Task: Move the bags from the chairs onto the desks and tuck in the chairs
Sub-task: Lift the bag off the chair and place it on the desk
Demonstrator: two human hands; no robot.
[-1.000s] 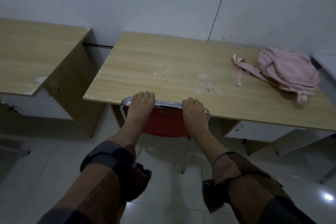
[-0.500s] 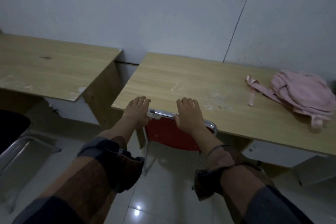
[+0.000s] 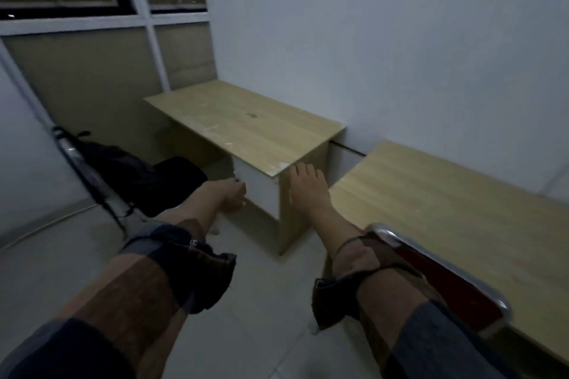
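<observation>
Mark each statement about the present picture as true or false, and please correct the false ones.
1. A black bag lies on the black chair at the left. True.
2. The red chair stands pulled far out from its desk. False: its back sits right at the edge of the right desk, so it looks tucked in.
3. The left desk carries a pink bag. False: no bag shows on its top.
4. Both hands are empty. True: the left hand and the right hand have no grip on anything.
5. The right hand rests on the red chair's back. False: it is in front of the left desk's near corner.
</observation>
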